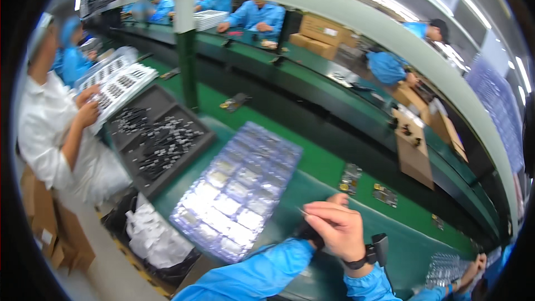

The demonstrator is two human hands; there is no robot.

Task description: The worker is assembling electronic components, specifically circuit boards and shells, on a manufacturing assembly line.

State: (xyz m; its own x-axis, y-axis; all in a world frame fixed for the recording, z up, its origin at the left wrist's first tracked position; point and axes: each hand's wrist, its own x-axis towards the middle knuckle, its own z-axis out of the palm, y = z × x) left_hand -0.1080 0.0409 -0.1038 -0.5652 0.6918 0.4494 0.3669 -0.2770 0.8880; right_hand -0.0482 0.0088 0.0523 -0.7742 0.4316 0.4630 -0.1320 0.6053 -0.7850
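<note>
Two hands meet low over the near edge of the green workbench (312, 184). The right hand (337, 226) is curled narrow, thumb and forefinger pinched on a thin pale sliver (301, 210) that pokes out toward the left; a fine pinch like that suits a piece too slight to grasp any other way. The left hand (312, 235) is almost wholly hidden under the right one, with only a dark shape showing there, so I cannot tell whether it is closed on something or merely steadying. A black wristband (365, 256) sits on the right wrist above the blue sleeve (251, 276). Just left of the hands, along the same near edge, lies a stack of clear plastic trays (239, 189) with rows of pockets, likely kept close so each pocket is an easy reach. Farther left, a dark bin (161, 136) holds loose small black parts, and a person in a white coat (50, 134) handles a white tray (120, 86) beside it. Small circuit boards (350, 179) rest toward the far edge, well apart from the hands.
</note>
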